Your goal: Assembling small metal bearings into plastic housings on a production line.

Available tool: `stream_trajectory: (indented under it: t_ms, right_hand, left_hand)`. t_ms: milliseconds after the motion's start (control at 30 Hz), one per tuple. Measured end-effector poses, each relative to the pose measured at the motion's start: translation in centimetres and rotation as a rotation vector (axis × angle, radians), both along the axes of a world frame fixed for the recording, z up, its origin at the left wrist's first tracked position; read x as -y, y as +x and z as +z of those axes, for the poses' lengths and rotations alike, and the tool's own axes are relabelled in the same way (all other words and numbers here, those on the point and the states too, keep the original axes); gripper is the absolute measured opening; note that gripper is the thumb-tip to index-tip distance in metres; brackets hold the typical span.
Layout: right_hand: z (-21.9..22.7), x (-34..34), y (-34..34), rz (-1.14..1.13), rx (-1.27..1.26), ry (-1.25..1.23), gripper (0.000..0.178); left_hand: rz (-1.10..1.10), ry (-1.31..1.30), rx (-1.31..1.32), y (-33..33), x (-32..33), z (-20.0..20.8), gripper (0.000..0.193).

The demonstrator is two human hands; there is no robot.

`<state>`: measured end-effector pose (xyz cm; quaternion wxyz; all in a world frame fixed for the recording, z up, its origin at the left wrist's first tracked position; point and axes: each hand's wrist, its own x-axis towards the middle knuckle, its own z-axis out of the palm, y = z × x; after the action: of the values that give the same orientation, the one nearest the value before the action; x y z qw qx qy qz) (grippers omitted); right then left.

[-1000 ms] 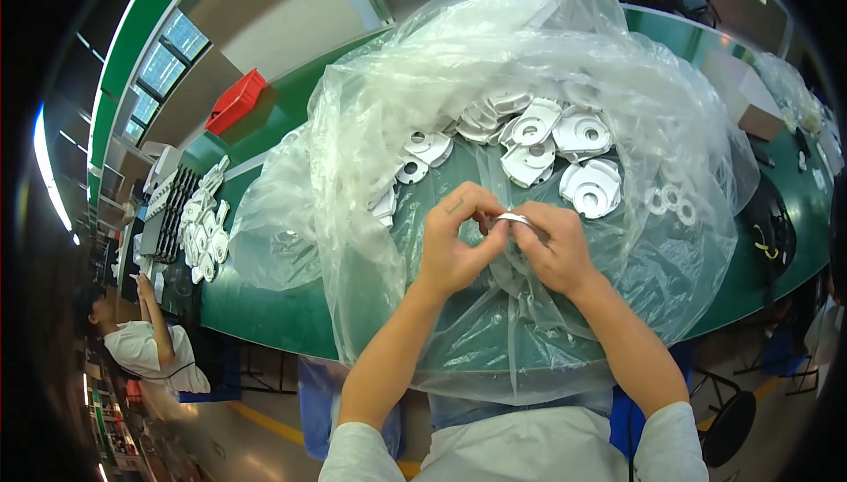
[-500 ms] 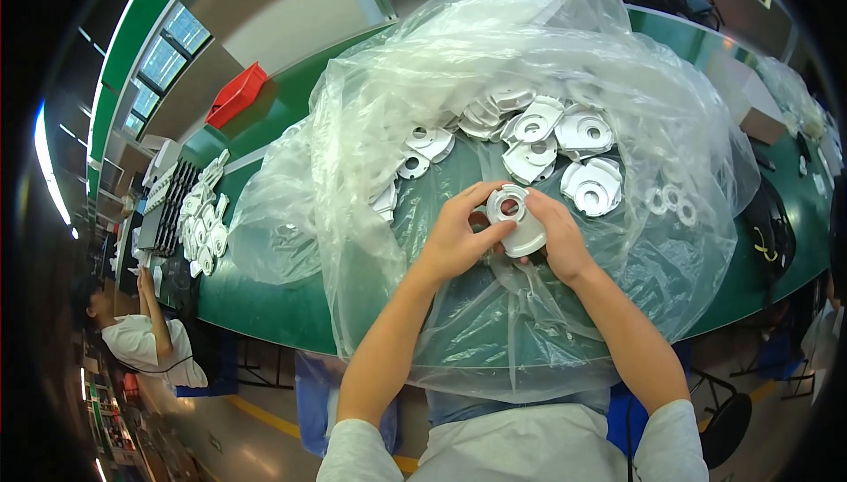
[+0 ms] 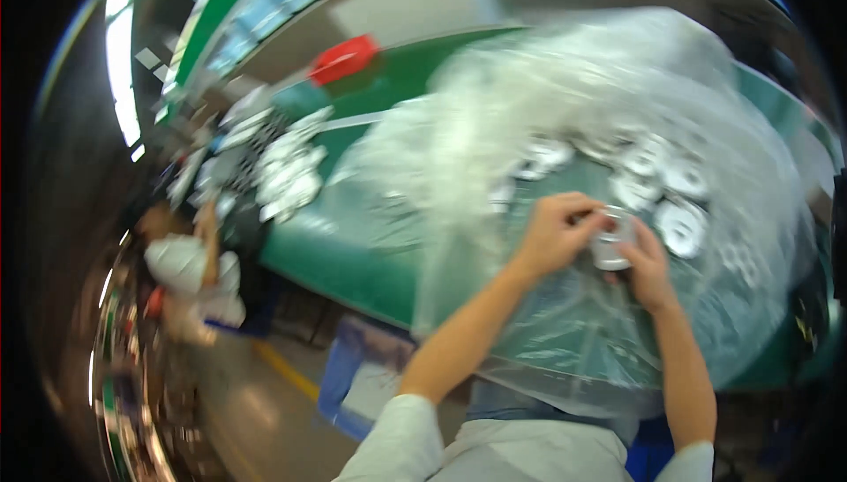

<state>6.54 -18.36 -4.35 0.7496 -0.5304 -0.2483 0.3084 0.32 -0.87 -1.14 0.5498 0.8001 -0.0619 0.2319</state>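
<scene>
Between my two hands is a white plastic part (image 3: 609, 254) with a round opening at its upper end. My left hand (image 3: 558, 233) pinches it near the opening with thumb and fingers. From the other side, my right hand (image 3: 649, 263) wraps its fingers round the part's right edge. Beyond the hands, loose white parts (image 3: 682, 228) of a similar rounded shape lie in piles inside a large clear plastic bag (image 3: 565, 59). Motion smears the whole picture, so fine detail on the held part is lost.
A green table (image 3: 353, 257) runs under the bag. Far left stand a red bin (image 3: 344, 59) and more white parts (image 3: 291, 169), beside a co-worker (image 3: 190, 261). Small white rings (image 3: 739, 263) lie at right. A blue bin (image 3: 353, 385) is below the table edge.
The whole view has swung left, so table, bag and hands now appear further right and tilted. Both hands still hold the white part; the blue bin shows more fully.
</scene>
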Motion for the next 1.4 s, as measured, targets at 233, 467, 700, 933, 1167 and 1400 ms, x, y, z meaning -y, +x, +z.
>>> stream_trajectory:
  t_ms: [233,467,700,933,1167,1400]
  right_hand:
    - [0.0,0.7,0.7,0.045,0.034,-0.035,0.025]
    - [0.4,0.4,1.0,0.068,0.005,-0.057,0.016]
    - [0.2,-0.1,0.4,0.053,0.020,-0.052,0.014]
    - [-0.1,0.8,1.4,0.062,-0.055,-0.008,0.014]
    - [0.9,5.0,0.1,-0.025,-0.491,0.217,0.026]
    - [0.0,18.3,-6.0,-0.376,-0.616,0.721,0.036]
  left_hand:
    - [0.758,-0.303,0.186,-13.8,-8.9,2.4,0.010]
    - [1.346,-0.413,-0.091,-26.0,-28.3,-3.3,0.018]
    - [1.217,-0.267,0.130,-24.5,-41.3,0.5,0.058]
    - [0.661,0.157,0.175,-6.9,-18.4,4.4,0.032]
    - [0.369,0.784,0.043,4.3,-4.3,-3.0,0.049]
    - [0.412,0.901,-0.068,5.2,-5.0,-5.0,0.054]
